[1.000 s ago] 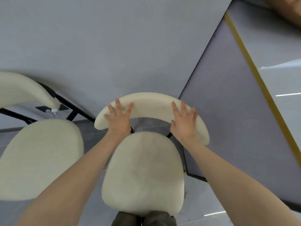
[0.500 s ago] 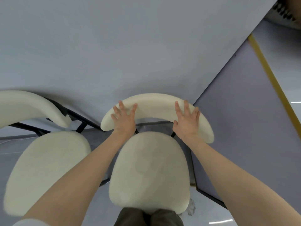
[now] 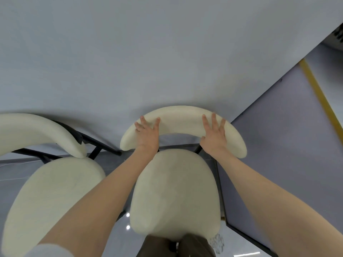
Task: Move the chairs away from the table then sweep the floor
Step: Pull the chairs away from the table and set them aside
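On the curved backrest (image 3: 181,118) of the middle chair (image 3: 176,191), left hand (image 3: 147,134) and right hand (image 3: 214,135) press flat, fingers spread and straight. The counter (image 3: 148,52) lies just beyond at twelve o'clock; a second chair (image 3: 55,191) stands at eight o'clock.

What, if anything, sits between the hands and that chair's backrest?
Nothing visible. The left hand and right hand both lie flat on the backrest, fingers spread. A second chair stands to the left, clear of both hands.
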Motion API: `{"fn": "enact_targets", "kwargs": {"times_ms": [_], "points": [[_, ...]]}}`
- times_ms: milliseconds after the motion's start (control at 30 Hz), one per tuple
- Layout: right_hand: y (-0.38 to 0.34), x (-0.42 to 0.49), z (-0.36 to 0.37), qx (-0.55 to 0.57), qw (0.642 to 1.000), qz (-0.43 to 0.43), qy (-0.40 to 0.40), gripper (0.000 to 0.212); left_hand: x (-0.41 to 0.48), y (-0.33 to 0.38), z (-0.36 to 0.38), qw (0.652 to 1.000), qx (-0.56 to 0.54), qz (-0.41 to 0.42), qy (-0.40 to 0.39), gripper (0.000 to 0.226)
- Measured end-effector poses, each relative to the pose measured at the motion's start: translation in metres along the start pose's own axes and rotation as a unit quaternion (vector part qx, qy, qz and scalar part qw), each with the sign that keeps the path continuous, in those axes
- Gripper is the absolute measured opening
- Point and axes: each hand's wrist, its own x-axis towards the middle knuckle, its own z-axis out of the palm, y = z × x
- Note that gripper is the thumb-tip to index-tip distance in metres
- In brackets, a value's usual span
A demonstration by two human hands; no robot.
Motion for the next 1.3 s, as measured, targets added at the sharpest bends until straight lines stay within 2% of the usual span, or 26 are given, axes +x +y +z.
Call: {"fn": "enact_targets", "kwargs": {"times_ms": [133, 367, 567, 700, 800, 1033, 1300], "points": [[-0.007, 0.011, -0.003, -0.027, 0.999, -0.005, -0.029, 0.083, 0.011, -0.008, -0.008, 0.999, -0.046, 0.007, -0.008, 0.078], [-0.004, 0.009, -0.008, -0.041, 0.999, -0.005, -0.032, 0.087, 0.008, -0.007, -0.005, 0.999, -0.043, 0.008, -0.012, 0.077], [-0.014, -0.001, -0.011, 0.002, 0.999, 0.004, -0.042, 0.082, -0.001, -0.018, -0.008, 0.998, -0.060, 0.005, -0.020, 0.081], [-0.022, -0.014, -0.015, 0.030, 0.999, 0.005, -0.034, 0.074, -0.015, -0.032, -0.008, 0.991, -0.132, -0.009, 0.020, 0.071], [-0.032, -0.024, -0.020, 0.050, 0.998, 0.006, -0.025, 0.067, -0.031, -0.038, -0.010, 0.988, -0.146, -0.026, 0.032, 0.063], [-0.051, -0.066, -0.037, 0.071, 0.995, -0.062, 0.009, 0.060, -0.078, -0.051, -0.016, 0.981, -0.170, -0.040, 0.081, 0.060], [-0.070, -0.148, -0.039, 0.104, 0.981, -0.154, 0.055, 0.061, -0.171, -0.068, -0.011, 0.968, -0.202, -0.087, 0.124, 0.059]]}}
